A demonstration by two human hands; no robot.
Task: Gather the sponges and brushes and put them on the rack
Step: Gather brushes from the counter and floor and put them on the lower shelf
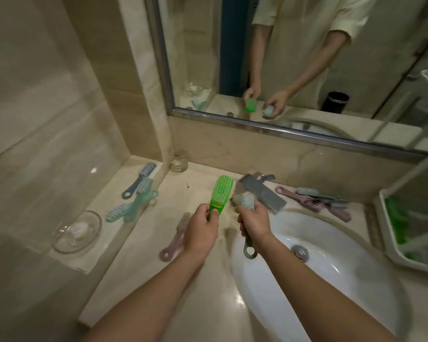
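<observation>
While the left hand [202, 228] grips the green brush [221, 191] by its handle and the right hand [253, 220] curls round the grey brush [244, 201] above the worktop [198, 176], both are best carried across the basin [331, 272] to the rack [381, 218] at the right, clear of its rim
</observation>
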